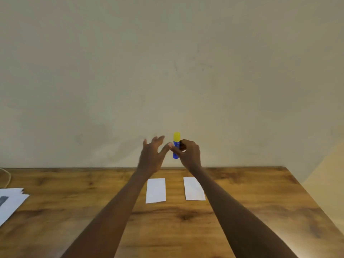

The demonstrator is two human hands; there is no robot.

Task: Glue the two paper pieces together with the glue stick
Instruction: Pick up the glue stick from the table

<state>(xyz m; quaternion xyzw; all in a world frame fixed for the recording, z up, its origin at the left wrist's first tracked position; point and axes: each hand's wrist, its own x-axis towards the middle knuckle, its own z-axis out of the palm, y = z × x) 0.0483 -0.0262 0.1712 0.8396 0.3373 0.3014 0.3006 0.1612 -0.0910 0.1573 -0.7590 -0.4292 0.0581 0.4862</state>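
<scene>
A blue glue stick (176,146) with a yellow cap stands upright in the air above the table's far edge. My right hand (189,154) grips its blue body, cap on top. My left hand (151,155) is raised just left of it, fingers spread, its thumb tip close to the stick; I cannot tell whether it touches. Two white paper pieces lie flat side by side on the wooden table (251,198): the left piece (156,190) and the right piece (193,189), whose right edge is partly covered by my right forearm.
A stack of white sheets (11,202) lies at the table's left edge, with a thin cord (8,178) behind it. A plain wall rises right behind the table. The table's right edge runs diagonally toward the near right.
</scene>
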